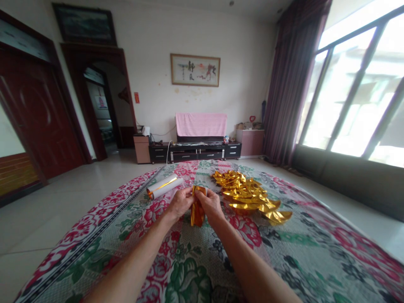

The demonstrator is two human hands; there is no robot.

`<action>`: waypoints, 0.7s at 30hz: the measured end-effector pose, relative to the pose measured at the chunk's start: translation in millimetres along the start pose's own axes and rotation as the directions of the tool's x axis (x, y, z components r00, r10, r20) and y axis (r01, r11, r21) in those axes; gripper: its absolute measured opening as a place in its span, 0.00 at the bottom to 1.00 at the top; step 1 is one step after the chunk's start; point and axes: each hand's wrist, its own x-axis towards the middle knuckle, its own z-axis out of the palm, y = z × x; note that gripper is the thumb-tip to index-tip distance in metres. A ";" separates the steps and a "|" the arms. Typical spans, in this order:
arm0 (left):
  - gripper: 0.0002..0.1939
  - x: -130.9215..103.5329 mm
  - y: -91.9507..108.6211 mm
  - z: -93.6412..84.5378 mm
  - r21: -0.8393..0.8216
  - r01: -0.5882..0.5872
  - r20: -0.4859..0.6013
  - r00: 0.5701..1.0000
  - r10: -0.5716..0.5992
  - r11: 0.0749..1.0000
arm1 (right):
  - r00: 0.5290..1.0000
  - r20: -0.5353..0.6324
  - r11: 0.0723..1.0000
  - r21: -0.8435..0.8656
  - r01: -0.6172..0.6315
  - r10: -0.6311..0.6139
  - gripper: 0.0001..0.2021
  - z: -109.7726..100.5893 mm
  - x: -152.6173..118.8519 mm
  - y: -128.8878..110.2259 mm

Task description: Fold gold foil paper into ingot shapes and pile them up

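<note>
Between my hands is a sheet of gold foil paper [198, 214], partly folded into a narrow upright strip with a bit of pale backing showing. My left hand [181, 204] pinches its left edge near the top. On the other side, my right hand [211, 203] grips the upper right edge, thumb laid across the front. A pile of folded gold foil ingots [246, 191] lies to the right of my right hand. Left of my hands rests a loose roll of foil paper [164, 186], white side outward with gold showing at its end and along its top.
A floral cloth [189, 277] in red, green and grey covers the round table under my hands. Past its far edge stand a low black TV cabinet [202, 154] and a pink towel [201, 124] draped over a screen. Windows line the right side.
</note>
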 end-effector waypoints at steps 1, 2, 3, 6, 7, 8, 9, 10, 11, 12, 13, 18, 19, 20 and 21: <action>0.20 -0.3 0.7 0.3 0.002 -0.002 -0.002 1.000 0.002 1.000 | 1.000 0.000 1.000 0.003 -0.001 0.001 0.13 0.1 -0.2 -0.4; 0.20 -0.6 1.5 0.6 0.003 -0.003 -0.003 1.000 0.003 1.000 | 1.000 0.001 1.000 0.007 -0.003 0.003 0.12 0.2 -0.4 -0.9; 0.20 -0.9 2.4 0.9 0.001 -0.003 -0.005 1.000 0.003 1.000 | 1.000 0.002 1.000 0.011 -0.005 0.005 0.12 0.3 -0.7 -1.6; 0.20 -1.0 4.1 1.6 -0.001 0.001 -0.015 1.000 -0.001 1.000 | 1.000 0.000 1.000 0.014 -0.010 0.010 0.12 0.5 -1.7 -4.3; 0.20 -0.9 4.1 1.7 0.002 0.002 -0.018 1.000 -0.002 1.000 | 1.000 -0.001 1.000 0.011 -0.010 0.010 0.12 0.6 -2.0 -5.1; 0.19 -0.7 3.9 1.8 0.004 0.003 -0.020 1.000 -0.003 1.000 | 1.000 -0.002 1.000 0.008 -0.009 0.009 0.12 0.6 -2.3 -5.9; 0.19 -0.4 3.4 1.8 0.005 0.003 -0.021 1.000 -0.003 1.000 | 1.000 -0.004 1.000 0.006 -0.010 0.010 0.12 0.7 -2.6 -6.5; 0.19 -0.1 2.7 1.7 0.004 0.003 -0.017 1.000 -0.003 1.000 | 1.000 -0.006 1.000 0.007 -0.012 0.012 0.12 0.7 -2.8 -7.0; 0.19 0.1 2.0 1.7 0.001 0.002 -0.014 1.000 -0.002 1.000 | 1.000 -0.009 1.000 0.008 -0.015 0.015 0.12 0.7 -3.0 -7.3; 0.19 0.4 1.3 1.6 -0.003 0.000 -0.010 1.000 0.000 1.000 | 1.000 -0.013 1.000 0.010 -0.019 0.019 0.11 0.7 -3.2 -7.5; 0.19 0.5 0.8 1.4 -0.005 -0.001 -0.005 1.000 0.001 1.000 | 1.000 -0.016 1.000 0.012 -0.022 0.023 0.11 0.5 -3.2 -7.5; 0.20 0.3 0.9 0.0 0.002 -0.003 0.022 1.000 0.003 1.000 | 1.000 -0.012 0.999 0.028 -0.022 0.022 0.13 -0.2 -2.5 -5.7; 0.20 0.1 1.0 -0.6 0.001 -0.005 0.031 1.000 0.005 1.000 | 1.000 -0.010 0.999 0.033 -0.023 0.023 0.13 -0.2 -2.2 -5.3; 0.20 0.0 1.0 -1.3 -0.004 -0.006 0.043 0.999 0.007 1.000 | 1.000 -0.008 0.999 0.037 -0.025 0.025 0.13 -0.1 -2.1 -5.0; 0.21 -0.1 0.8 -2.0 -0.011 -0.008 0.055 0.998 0.008 1.000 | 1.000 -0.005 0.999 0.042 -0.027 0.027 0.13 0.0 -2.0 -4.8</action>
